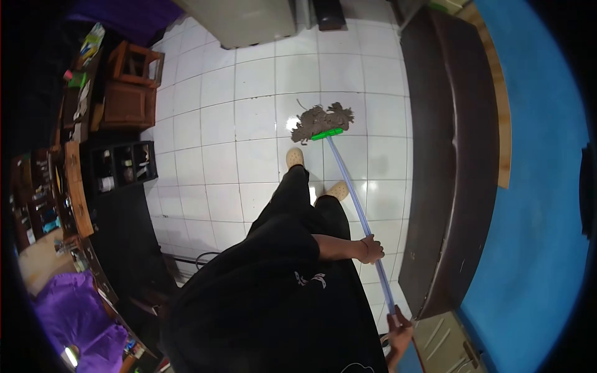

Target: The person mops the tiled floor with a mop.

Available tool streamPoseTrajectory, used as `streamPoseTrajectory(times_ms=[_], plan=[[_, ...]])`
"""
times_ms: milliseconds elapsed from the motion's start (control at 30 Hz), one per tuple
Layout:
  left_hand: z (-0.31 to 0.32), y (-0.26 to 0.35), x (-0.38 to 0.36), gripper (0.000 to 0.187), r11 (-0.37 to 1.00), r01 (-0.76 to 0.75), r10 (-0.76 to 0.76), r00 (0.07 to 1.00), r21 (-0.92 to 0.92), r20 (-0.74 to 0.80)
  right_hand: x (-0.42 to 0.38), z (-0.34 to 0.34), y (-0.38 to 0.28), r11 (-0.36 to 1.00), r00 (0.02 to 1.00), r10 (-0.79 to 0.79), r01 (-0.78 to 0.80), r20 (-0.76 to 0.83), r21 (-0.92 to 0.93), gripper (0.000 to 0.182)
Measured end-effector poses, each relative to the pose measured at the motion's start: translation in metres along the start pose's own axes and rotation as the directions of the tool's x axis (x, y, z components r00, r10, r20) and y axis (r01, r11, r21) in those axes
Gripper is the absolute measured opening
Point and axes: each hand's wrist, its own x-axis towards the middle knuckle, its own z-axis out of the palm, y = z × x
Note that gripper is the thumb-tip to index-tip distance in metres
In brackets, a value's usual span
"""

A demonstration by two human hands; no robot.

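Both my hands are closed round the pale blue handle of a string mop (pixel 349 180). My left hand (pixel 371 249) reaches across the front of my body and grips the pole partway down. Nearer the pole's upper end, at the lower right, my right hand (pixel 399 324) is wrapped round it. A green clamp (pixel 327 133) joins the pole to the grey-brown mop head (pixel 320 119), whose strands lie spread on the tiles ahead of my feet.
White floor tiles (pixel 205 137) surround the mop. A long dark brown padded bench (pixel 435 161) runs along the right by a blue wall (pixel 535 236). Left stand a wooden cabinet (pixel 127 104) and a black shelf (pixel 127 163). A pale cabinet-like block (pixel 255 22) stands at the far end.
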Motion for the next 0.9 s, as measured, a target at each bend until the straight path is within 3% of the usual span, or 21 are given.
streamPoseTrajectory(times_ms=[33,133,167,200,233,267,333,400,433,467,500,533,600,667,700,833,900], plan=[[-0.002,-0.008,-0.006,0.025,1.0,0.019,-0.019,1.0,0.001,-0.017,0.002,0.01,0.006,0.977,0.999,-0.013,0.021,0.04,-0.21,0.036],[-0.028,-0.043,-0.036,0.02,0.977,0.195,-0.2,0.978,0.084,0.052,0.025,0.056,-0.035,0.975,0.993,-0.088,0.103,0.085,-0.198,0.036],[-0.034,-0.062,-0.047,0.019,0.968,0.245,-0.244,0.97,0.054,-0.02,0.039,0.075,-0.031,0.954,0.977,-0.207,0.213,0.054,-0.209,0.036],[-0.035,-0.085,-0.06,0.019,0.955,0.295,-0.291,0.942,-0.002,-0.165,0.051,0.089,-0.078,0.958,0.984,-0.141,0.162,0.106,-0.235,0.034],[-0.044,-0.101,-0.083,0.019,0.921,0.387,-0.356,0.871,0.028,-0.34,0.067,0.107,-0.104,0.952,0.978,-0.157,0.188,0.14,-0.242,0.035],[-0.045,-0.125,-0.099,0.025,0.901,0.409,-0.43,0.79,-0.146,-0.437,0.082,0.127,-0.127,0.947,0.97,-0.171,0.211,0.173,-0.244,0.036],[-0.07,-0.155,-0.134,0.029,0.826,0.544,-0.525,0.646,-0.148,-0.553,0.115,0.176,-0.159,0.956,0.944,-0.137,0.205,0.299,-0.211,0.04],[-0.109,-0.177,-0.166,0.03,0.733,0.661,-0.639,0.587,-0.161,-0.498,0.149,0.229,-0.189,0.749,0.844,-0.415,0.53,0.341,-0.399,0.042],[-0.111,-0.198,-0.173,0.031,0.72,0.675,-0.628,0.532,-0.163,-0.569,0.169,0.253,-0.201,0.684,0.778,-0.507,0.625,0.371,-0.376,0.042],[-0.111,-0.216,-0.179,0.032,0.706,0.689,-0.611,0.477,-0.162,-0.631,0.181,0.273,-0.226,0.749,0.837,-0.375,0.527,0.398,-0.401,0.043],[-0.118,-0.228,-0.188,0.031,0.69,0.703,-0.616,0.448,-0.17,-0.648,0.197,0.294,-0.239,0.777,0.825,-0.389,0.533,0.41,-0.334,0.043],[-0.13,-0.235,-0.198,0.03,0.674,0.717,-0.615,0.415,-0.175,-0.67,0.213,0.318,-0.245,0.685,0.746,-0.562,0.662,0.357,-0.306,0.044],[-0.156,-0.234,-0.224,0.027,0.647,0.755,-0.647,0.471,-0.106,-0.6,0.238,0.358,-0.25,0.604,0.676,-0.678,0.736,0.287,-0.306,0.044],[-0.163,-0.238,-0.237,0.028,0.664,0.736,-0.666,0.503,-0.13,-0.552,0.224,0.362,-0.281,0.809,0.824,-0.378,0.516,0.423,-0.281,0.047],[-0.161,-0.238,-0.241,0.03,0.679,0.72,-0.663,0.519,-0.142,-0.539,0.221,0.362,-0.28,0.798,0.81,-0.402,0.539,0.428,-0.269,0.048],[-0.123,-0.221,-0.235,0.032,0.719,0.694,-0.602,0.592,-0.041,-0.536,0.194,0.345,-0.23,0.692,0.75,-0.539,0.653,0.383,-0.307,0.048],[-0.086,-0.203,-0.221,0.038,0.693,0.715,-0.657,0.575,-0.089,-0.488,0.167,0.331,-0.189,0.737,0.814,-0.422,0.564,0.399,-0.373,0.05]])
